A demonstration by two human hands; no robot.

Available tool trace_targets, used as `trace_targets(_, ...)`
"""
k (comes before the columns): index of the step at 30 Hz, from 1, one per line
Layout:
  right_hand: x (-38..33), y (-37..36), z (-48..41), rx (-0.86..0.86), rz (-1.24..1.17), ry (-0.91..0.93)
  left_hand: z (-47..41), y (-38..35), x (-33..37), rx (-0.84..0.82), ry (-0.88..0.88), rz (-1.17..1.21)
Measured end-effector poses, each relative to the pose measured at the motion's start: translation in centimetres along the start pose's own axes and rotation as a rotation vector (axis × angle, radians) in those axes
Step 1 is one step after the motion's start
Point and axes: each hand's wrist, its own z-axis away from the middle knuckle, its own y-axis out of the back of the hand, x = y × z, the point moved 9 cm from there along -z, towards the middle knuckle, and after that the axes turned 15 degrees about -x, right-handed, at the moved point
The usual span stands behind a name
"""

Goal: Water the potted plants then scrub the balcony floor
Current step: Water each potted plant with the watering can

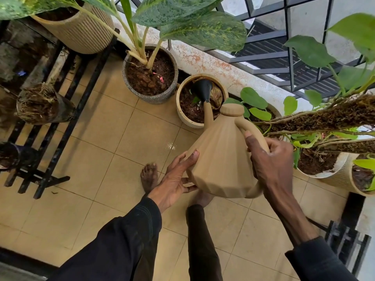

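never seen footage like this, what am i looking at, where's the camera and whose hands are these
There is no machine here: a person wears one wide-angle camera on the head, looking down at their own hands. The right hand grips the handle of a tan watering can; the left hand steadies its base with straight fingers. The can is tipped, and water runs from its black nozzle into a small cream pot on the tiled floor. A grey pot stands beside it, and a wet patch shines on the tiles.
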Motion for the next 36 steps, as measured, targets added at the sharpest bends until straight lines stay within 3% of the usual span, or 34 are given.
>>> trace_targets(11, 0.8, 1.2, 2.4, 0.069, -0.047, 0.113, -0.2, -0.8, 0.4, -0.052, -0.08, -0.006)
trace_targets(28, 4.2, 1.9, 4.3, 0.11, -0.079, 0.143, -0.7, -0.9, -0.5, -0.046, -0.108, -0.035)
trace_targets(36, 2.9, 1.1, 5.1, 0.057, -0.166, 0.184, -1.2, -0.6, -0.1, -0.104, 0.015, -0.012)
